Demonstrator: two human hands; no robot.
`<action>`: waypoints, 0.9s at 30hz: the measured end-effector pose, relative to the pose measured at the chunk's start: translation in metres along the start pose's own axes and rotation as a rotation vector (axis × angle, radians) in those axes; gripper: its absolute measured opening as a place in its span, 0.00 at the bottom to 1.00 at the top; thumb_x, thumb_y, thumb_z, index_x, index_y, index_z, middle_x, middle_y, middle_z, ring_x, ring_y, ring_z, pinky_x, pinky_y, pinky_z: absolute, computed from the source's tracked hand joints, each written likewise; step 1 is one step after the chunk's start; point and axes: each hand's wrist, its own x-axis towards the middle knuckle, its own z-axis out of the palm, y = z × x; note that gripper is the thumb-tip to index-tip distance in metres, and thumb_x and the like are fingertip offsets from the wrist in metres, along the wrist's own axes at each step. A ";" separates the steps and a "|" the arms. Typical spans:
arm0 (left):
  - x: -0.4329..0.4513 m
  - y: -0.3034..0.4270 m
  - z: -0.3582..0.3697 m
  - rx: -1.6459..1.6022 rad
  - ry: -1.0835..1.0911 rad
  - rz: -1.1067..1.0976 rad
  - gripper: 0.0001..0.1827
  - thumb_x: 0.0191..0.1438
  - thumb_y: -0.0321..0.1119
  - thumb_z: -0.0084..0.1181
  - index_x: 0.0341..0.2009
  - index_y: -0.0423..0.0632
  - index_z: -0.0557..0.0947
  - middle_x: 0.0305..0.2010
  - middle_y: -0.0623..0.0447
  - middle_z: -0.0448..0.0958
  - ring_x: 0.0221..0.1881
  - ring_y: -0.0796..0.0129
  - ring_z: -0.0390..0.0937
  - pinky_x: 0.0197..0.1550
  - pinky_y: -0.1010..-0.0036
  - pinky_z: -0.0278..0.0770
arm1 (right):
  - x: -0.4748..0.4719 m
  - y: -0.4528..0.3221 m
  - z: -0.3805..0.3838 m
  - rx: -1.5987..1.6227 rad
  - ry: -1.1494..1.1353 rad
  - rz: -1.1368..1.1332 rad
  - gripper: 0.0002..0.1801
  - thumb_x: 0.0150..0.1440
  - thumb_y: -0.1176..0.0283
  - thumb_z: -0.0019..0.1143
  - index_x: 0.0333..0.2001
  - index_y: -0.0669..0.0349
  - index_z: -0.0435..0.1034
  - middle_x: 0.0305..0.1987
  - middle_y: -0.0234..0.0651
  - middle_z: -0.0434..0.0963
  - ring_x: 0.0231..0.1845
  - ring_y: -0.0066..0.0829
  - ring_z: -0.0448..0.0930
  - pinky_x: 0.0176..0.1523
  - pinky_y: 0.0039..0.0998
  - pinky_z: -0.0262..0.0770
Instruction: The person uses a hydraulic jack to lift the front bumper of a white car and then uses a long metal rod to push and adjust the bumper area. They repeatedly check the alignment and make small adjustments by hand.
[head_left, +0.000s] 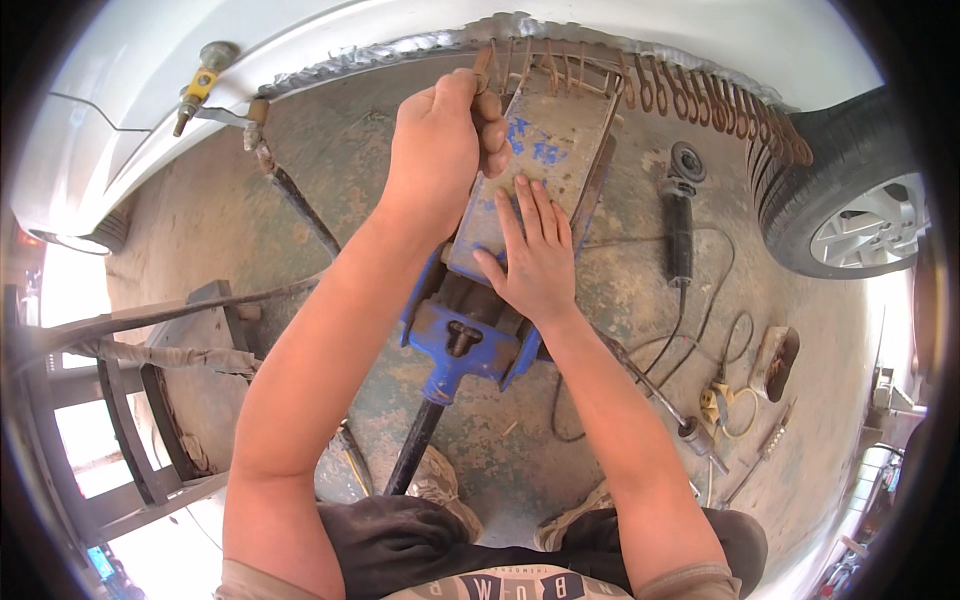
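My left hand (442, 135) is curled around a small brown metal tab (484, 64) just below the car's sill (420, 46); much of the tab is hidden by the fingers. Bare, welded-looking metal runs along this sill, and several rusty pull rings (679, 97) hang from it in a row. My right hand (536, 262) rests flat, fingers spread, on the worn top plate (574, 131) of a blue floor jack (472, 341). The far end of that plate reaches under the sill near the hanging rings. A black jack handle (416, 442) slopes down towards my feet.
At the right are a car tyre (787, 195), a black corded power tool (679, 232), a slide hammer (697, 435) and a yellow cable connector (716, 401). To the left, a cable clamp (255, 131) hangs off the car, above a dark metal frame (127, 427).
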 end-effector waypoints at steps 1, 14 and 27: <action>0.000 0.000 -0.001 -0.007 -0.002 0.021 0.20 0.67 0.42 0.40 0.45 0.38 0.77 0.30 0.52 0.76 0.30 0.71 0.73 0.33 0.75 0.70 | 0.000 0.000 0.000 -0.001 0.000 -0.003 0.34 0.57 0.57 0.57 0.64 0.62 0.63 0.70 0.47 0.61 0.71 0.46 0.61 0.70 0.44 0.58; 0.003 -0.005 -0.027 -0.022 -0.129 0.090 0.16 0.66 0.32 0.46 0.53 0.36 0.76 0.46 0.49 0.79 0.43 0.70 0.78 0.46 0.74 0.77 | 0.001 0.002 0.002 -0.003 -0.016 -0.004 0.35 0.58 0.55 0.56 0.65 0.62 0.62 0.71 0.46 0.59 0.72 0.45 0.59 0.71 0.44 0.57; -0.002 0.011 -0.007 -0.025 -0.003 0.058 0.08 0.60 0.37 0.60 0.38 0.47 0.77 0.25 0.64 0.60 0.23 0.82 0.57 0.24 0.82 0.57 | -0.003 0.005 0.003 0.006 -0.028 0.004 0.36 0.59 0.52 0.54 0.66 0.61 0.61 0.73 0.46 0.58 0.74 0.44 0.57 0.72 0.44 0.55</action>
